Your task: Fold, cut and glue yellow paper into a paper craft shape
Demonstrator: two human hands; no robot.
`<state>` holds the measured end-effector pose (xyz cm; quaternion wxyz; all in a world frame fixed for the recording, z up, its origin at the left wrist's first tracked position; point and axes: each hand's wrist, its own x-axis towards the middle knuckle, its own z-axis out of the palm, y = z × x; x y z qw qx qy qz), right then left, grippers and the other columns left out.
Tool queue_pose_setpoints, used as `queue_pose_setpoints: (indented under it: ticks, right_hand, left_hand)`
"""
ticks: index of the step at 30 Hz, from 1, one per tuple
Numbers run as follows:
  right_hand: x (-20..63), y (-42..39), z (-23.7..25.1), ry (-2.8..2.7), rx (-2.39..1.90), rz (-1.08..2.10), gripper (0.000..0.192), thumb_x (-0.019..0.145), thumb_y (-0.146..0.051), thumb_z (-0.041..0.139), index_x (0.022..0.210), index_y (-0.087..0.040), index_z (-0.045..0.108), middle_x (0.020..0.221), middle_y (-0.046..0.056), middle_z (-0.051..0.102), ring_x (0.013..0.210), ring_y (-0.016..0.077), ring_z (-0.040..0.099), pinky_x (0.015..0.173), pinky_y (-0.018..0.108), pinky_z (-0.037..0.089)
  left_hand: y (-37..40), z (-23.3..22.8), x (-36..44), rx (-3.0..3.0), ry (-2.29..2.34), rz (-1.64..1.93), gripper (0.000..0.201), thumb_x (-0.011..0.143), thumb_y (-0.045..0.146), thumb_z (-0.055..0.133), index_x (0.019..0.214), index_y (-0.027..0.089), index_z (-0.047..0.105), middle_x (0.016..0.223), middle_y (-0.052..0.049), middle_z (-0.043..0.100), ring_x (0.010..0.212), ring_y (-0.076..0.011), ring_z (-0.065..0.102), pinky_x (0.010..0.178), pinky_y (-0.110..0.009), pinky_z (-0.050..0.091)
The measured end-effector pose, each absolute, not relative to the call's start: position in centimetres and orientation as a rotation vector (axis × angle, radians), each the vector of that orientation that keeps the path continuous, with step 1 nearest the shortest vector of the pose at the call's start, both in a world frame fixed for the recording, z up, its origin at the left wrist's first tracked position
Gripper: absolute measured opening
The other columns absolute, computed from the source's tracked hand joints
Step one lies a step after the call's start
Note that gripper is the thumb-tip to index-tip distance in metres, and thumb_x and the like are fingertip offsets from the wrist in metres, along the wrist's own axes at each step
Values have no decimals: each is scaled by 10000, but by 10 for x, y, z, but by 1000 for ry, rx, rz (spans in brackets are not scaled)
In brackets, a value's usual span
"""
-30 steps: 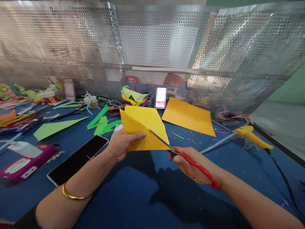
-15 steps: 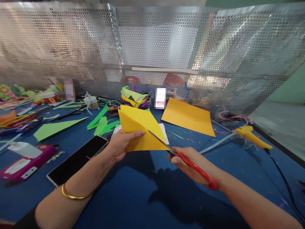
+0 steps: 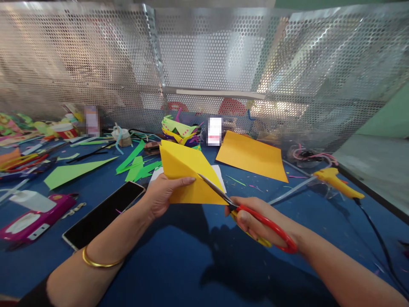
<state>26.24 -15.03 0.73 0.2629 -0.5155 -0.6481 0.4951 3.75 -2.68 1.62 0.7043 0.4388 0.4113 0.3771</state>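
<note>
Left hand [image 3: 161,194] pinches the light, floppy folded yellow paper [image 3: 188,172] at its near edge, while right hand [image 3: 255,221], closed on red-handled scissors [image 3: 255,217], has blades entering beside it.

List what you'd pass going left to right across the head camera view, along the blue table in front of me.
Pink case → black phone → left hand → folded yellow paper → red-handled scissors in the right hand → yellow glue gun.

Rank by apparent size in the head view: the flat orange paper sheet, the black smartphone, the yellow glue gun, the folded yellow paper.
1. Flat orange paper sheet and folded yellow paper held in the left hand: look alike, unranked.
2. Black smartphone, nearer the camera.
3. Yellow glue gun.
</note>
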Motion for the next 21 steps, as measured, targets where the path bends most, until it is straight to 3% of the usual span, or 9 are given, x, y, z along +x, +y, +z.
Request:
queue_pose_setpoints:
  ticks: [21]
  right_hand:
    - [254, -146, -3, -1771, -1451, 1240, 537, 915, -670, 387, 973, -170, 575, 578, -52, 369, 473, 87, 342, 427, 233, 233]
  left_hand:
    - [-28, 13, 40, 981, 910, 823, 448, 549, 185, 883, 971, 136, 738, 1024, -127, 757, 861, -278, 724, 770, -369, 595]
